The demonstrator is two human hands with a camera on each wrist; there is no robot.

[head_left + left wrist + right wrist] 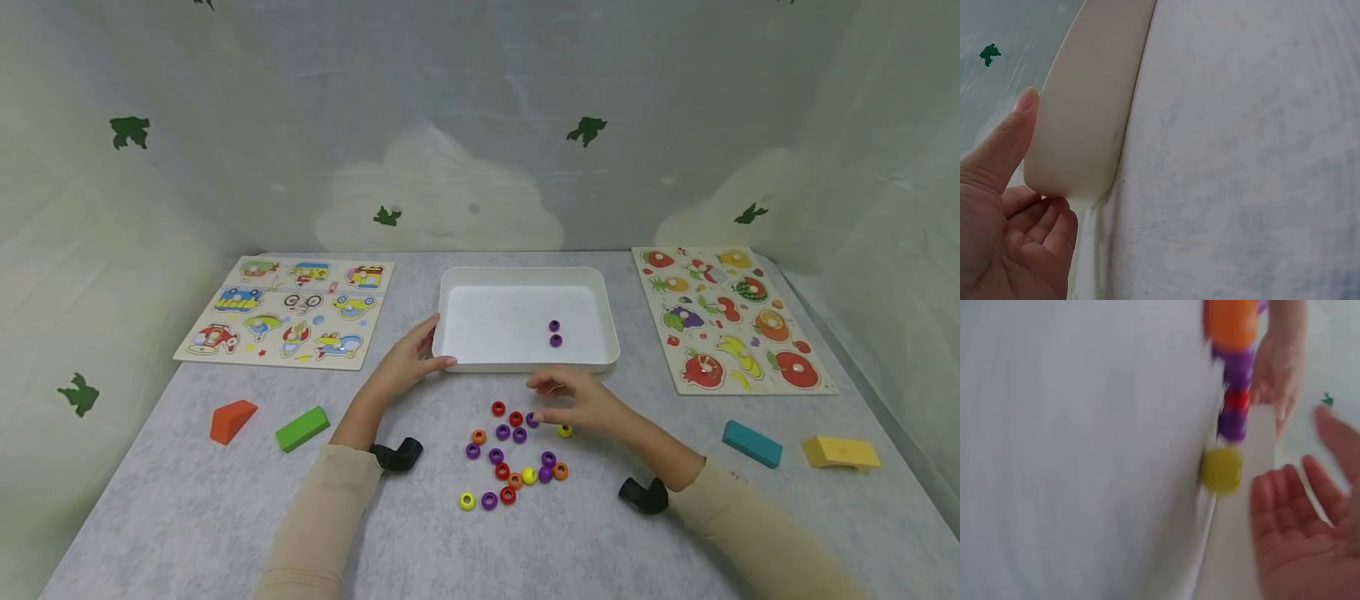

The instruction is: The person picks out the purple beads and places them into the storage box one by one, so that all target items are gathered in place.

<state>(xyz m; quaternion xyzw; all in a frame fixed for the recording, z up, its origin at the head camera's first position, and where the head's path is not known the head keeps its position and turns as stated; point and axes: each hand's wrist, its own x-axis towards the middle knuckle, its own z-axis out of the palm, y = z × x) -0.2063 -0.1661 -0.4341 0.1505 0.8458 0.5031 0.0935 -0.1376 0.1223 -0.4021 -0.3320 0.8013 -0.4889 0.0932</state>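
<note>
My left hand (405, 360) holds the near left corner of a white tray (525, 367), thumb along the front rim and fingers against its side. In the left wrist view the thumb (1022, 115) presses the rim of the tray wall (1088, 94). Two purple beads (556, 340) lie inside the tray. Just in front of the tray my right hand (581, 402) hovers over loose beads, fingers loosely bent, thumb overlapping a purple bead (532, 420). Nothing shows between its fingers in the right wrist view, where a yellow bead (1222, 470) appears beside them.
Several red (507, 496), orange (561, 472), yellow (467, 501) and purple beads are scattered before the tray. A vehicle puzzle board (285, 310) lies left, a fruit board (720, 325) right. Orange (231, 422) and green blocks (302, 429) sit left; blue (752, 443) and yellow blocks (842, 452) right.
</note>
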